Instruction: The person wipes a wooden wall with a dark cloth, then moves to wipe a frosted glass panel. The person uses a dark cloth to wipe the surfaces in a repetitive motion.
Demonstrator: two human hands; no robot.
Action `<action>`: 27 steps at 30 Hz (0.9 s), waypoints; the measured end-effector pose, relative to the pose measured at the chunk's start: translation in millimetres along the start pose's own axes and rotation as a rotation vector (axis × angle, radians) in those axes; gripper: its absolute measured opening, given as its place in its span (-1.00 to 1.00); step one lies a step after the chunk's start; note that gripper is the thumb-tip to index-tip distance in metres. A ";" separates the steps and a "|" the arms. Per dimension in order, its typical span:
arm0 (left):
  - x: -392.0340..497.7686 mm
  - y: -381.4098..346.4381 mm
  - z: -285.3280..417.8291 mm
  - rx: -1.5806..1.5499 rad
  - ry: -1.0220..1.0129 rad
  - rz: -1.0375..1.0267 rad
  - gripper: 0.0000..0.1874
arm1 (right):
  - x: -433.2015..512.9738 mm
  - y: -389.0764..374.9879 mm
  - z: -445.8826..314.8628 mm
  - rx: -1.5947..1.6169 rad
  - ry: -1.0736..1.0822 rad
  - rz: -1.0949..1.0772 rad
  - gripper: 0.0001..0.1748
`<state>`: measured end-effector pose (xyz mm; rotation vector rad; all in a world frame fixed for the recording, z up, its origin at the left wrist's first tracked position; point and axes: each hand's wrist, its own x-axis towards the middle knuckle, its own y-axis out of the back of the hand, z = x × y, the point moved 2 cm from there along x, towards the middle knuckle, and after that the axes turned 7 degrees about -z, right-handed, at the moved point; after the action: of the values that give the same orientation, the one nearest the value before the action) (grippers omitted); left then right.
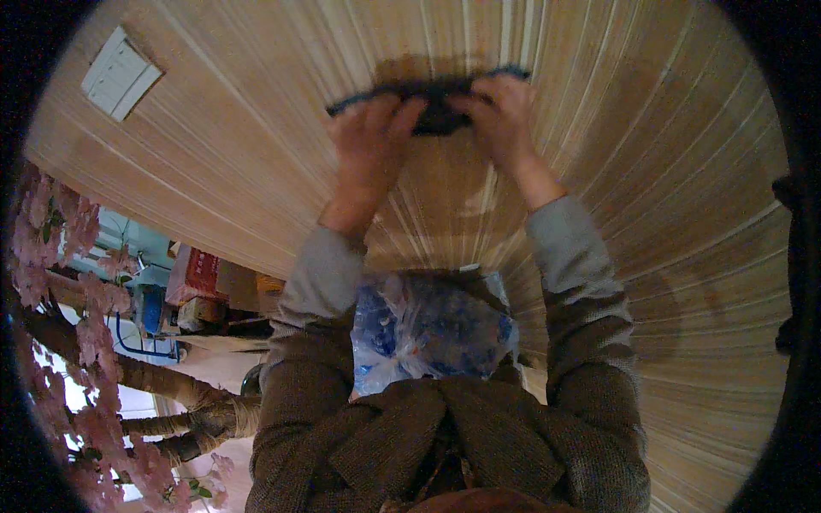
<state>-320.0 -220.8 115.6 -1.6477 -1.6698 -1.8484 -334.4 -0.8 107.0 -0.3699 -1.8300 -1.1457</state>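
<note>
My left hand (374, 128) and my right hand (505, 112) are both raised in front of me, gripping a dark, long, narrow bar-like tool (442, 86). Its ends stick out past my fingers, and a thicker black part sits between the hands. Motion blur leaves the exact kind of tool unclear. It lies against or very close to a wood-grain wall surface (436, 199) with pale stripes. My fingers curl over the bar from both sides.
At upper left, a white switch plate (122, 74) is on the wall. A clear plastic bag with blue contents (430, 320) stands low before my body. To the left are an artificial tree with pink blossoms (96, 359), a red-and-white carton (195, 272) and a blue metal frame (144, 353).
</note>
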 end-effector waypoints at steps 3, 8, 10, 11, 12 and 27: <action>-69.6 -37.3 30.0 0.086 -0.129 -0.133 -0.62 | -88.1 -36.6 10.6 0.005 0.092 -0.047 -0.68; -98.8 -66.3 49.3 0.119 -0.195 -0.143 -0.60 | -144.7 -38.9 20.7 0.012 0.254 -0.016 -0.68; -62.2 -56.1 51.8 0.132 -0.188 -0.044 -0.61 | -113.5 -14.1 29.1 -0.055 0.258 0.051 -0.66; -34.1 -49.3 52.4 0.158 -0.179 0.016 -0.61 | -92.1 1.3 33.6 -0.097 0.254 0.074 -0.65; -2.6 -42.4 54.0 0.116 -0.192 0.109 -0.61 | -67.6 17.6 42.8 -0.059 0.155 0.123 -0.65; 35.9 -62.4 135.5 0.077 -0.442 -0.124 -0.55 | -137.3 21.3 72.5 -0.242 -0.248 0.333 -0.47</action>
<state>-297.6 -74.6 74.7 -2.0736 -2.0209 -1.5177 -286.2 98.2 -4.4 -0.9572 -1.7535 -1.1238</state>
